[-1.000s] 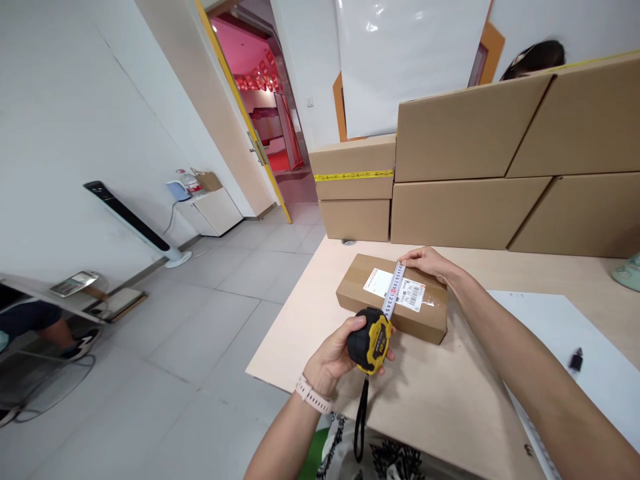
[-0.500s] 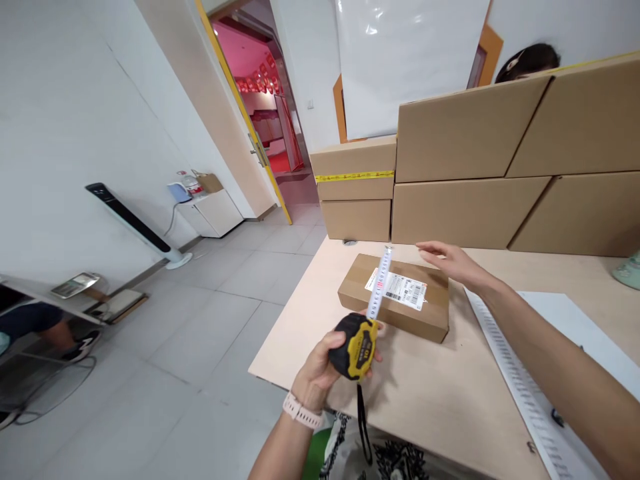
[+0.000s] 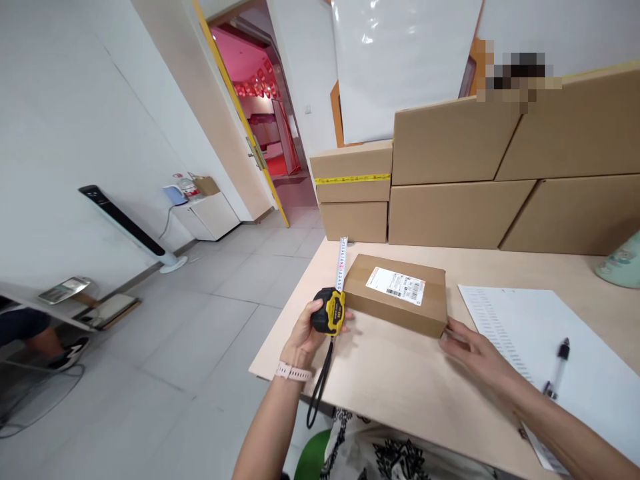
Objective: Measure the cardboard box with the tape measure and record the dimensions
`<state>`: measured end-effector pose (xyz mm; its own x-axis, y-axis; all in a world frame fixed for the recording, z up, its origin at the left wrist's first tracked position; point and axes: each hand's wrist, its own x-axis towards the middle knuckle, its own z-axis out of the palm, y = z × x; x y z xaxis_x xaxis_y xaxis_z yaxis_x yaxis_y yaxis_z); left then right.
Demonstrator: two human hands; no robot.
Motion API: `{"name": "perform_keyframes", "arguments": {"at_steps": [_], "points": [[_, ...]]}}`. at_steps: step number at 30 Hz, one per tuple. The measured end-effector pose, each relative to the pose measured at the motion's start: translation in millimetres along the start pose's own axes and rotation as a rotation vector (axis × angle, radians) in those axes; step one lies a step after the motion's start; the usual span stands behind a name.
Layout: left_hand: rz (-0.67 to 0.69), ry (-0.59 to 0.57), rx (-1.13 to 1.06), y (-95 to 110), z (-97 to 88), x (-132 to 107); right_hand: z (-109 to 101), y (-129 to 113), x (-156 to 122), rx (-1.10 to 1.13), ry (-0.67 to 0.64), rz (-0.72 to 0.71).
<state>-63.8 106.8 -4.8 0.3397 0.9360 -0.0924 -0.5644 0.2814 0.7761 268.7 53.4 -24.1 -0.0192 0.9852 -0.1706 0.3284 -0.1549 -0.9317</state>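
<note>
My left hand (image 3: 305,333) is wrapped round a black and yellow tape measure (image 3: 329,312) with a black wrist strap hanging down. Its white blade stretches away from me, just left of a small cardboard box (image 3: 395,293). That box lies flat on the table and bears a white shipping label (image 3: 397,286) on top. At the box's near right corner is my right hand (image 3: 467,345), its fingers stretched out and touching or very close to the corner. Whether those fingers press on the cardboard cannot be made out.
Large cardboard boxes (image 3: 460,213) are stacked along the back of the table (image 3: 390,380). Printed paper sheets (image 3: 540,320) and a pen (image 3: 560,363) lie at right, near a pale green object (image 3: 620,263). A person's head, blurred, shows behind the boxes.
The tape measure has moved left, from over the box to beside its left end. My right hand has come down and nearer, from the far edge to the near right corner.
</note>
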Motion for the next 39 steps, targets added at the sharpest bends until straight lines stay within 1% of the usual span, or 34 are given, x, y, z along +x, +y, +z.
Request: {"name": "perform_keyframes", "arguments": {"at_steps": [2,3,4,6,7,9,13,15,17,19,22,24,26,29,31,34,37,39], "points": [[0.023,-0.039,0.001,8.3,9.3,-5.7,-0.7,-13.5,-3.5,0.052,-0.038,-0.023],[0.041,-0.058,0.001,14.1,14.1,-9.5,-4.2,-20.1,-5.0,0.046,-0.026,-0.027],[0.060,-0.076,0.001,20.5,18.6,-13.2,-8.9,-26.1,-6.3,0.017,0.009,-0.034],[0.099,-0.104,-0.003,33.1,26.6,-17.7,-19.5,-35.5,-6.8,-0.078,0.117,-0.062],[0.111,-0.115,-0.003,38.4,30.0,-17.9,-24.0,-38.8,-5.6,-0.122,0.168,-0.074],[0.118,-0.128,-0.001,46.0,35.3,-13.7,-30.2,-43.0,0.5,-0.171,0.222,-0.088],[0.093,-0.125,0.009,51.6,41.0,4.7,-32.3,-43.0,27.3,-0.159,0.292,-0.087],[0.086,-0.118,0.007,53.9,42.5,11.8,-31.9,-39.5,45.2,-0.119,0.327,-0.119],[0.091,-0.110,0.002,57.0,45.1,12.4,-32.2,-33.6,62.8,-0.064,0.315,-0.187],[0.108,-0.106,-0.001,58.6,50.1,4.5,-33.3,-26.2,78.1,0.003,0.264,-0.246],[0.120,-0.118,-0.024,51.3,63.9,-20.0,-35.6,-16.6,94.5,0.102,0.206,-0.278],[0.081,-0.154,-0.077,38.2,76.0,-37.7,-36.9,-14.8,100.8,0.148,0.179,-0.295],[0.006,-0.192,-0.127,21.2,88.2,-50.5,-36.7,-17.6,102.8,0.174,0.146,-0.299],[-0.123,-0.240,-0.185,-1.5,102.4,-57.0,-32.6,-25.5,96.9,0.192,0.100,-0.279],[-0.181,-0.240,-0.201,-9.5,107.3,-55.3,-28.4,-27.9,88.3,0.174,0.117,-0.263],[-0.215,-0.206,-0.203,-10.6,109.2,-51.6,-25.3,-22.4,74.5,0.082,0.163,-0.260],[-0.227,-0.172,-0.206,-5.9,109.2,-52.1,-30.7,-15.0,64.6,0.014,0.149,-0.340],[-0.233,-0.159,-0.208,-3.6,110.2,-55.1,-38.7,-18.9,59.9,-0.010,0.179,-0.402]]}}
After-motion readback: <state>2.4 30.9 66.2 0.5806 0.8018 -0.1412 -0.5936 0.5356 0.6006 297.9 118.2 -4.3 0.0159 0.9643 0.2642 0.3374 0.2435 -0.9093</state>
